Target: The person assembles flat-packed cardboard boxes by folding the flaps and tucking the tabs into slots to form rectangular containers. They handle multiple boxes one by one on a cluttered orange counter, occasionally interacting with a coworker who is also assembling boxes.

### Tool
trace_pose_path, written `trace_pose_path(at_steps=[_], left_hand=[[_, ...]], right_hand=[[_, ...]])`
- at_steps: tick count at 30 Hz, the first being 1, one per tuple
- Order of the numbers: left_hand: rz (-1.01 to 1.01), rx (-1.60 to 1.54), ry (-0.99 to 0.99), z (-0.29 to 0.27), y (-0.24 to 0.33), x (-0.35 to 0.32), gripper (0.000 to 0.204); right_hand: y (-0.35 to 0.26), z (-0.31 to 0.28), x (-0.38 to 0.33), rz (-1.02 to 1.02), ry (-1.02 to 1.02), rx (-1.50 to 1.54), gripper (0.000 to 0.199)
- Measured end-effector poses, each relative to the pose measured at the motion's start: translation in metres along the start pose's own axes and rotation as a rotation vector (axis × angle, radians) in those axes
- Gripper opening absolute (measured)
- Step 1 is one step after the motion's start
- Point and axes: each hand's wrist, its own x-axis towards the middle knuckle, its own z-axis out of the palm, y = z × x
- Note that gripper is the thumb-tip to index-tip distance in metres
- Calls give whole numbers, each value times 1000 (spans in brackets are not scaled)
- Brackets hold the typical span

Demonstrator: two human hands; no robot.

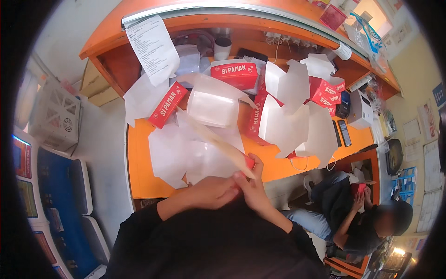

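Observation:
In front of my body I hold a partly folded paper food box [202, 156], white inside with red on its outside, over the orange counter. My right hand [255, 188] grips its near right edge, thumb and fingers around a red panel. Close beside it, my left hand [214, 191] is closed at the box's near edge, its fingertips partly hidden. Just beyond stand more red and white boxes: an open one [213, 102], a red-sided one [168, 104] to the left and larger open ones [283, 123] to the right.
A long printed receipt [153, 49] hangs from the shelf edge above the orange counter [139, 165]. Behind the boxes is a dark-topped cup [222, 49]. A phone [344, 133] lies at right, near a white device [361, 109]. Lower right, a person [344, 214] sits holding a red item.

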Motion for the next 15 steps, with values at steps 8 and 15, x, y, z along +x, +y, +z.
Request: trace_pose_path(at_steps=[8,15], left_hand=[[135,526,1080,-52,-17,-10,24],[-82,130,890,-35,-37,-42,13]], right_hand=[[-25,-35,7,-99,-156,-6,65],[-23,-44,-6,-36,-220,108,76]])
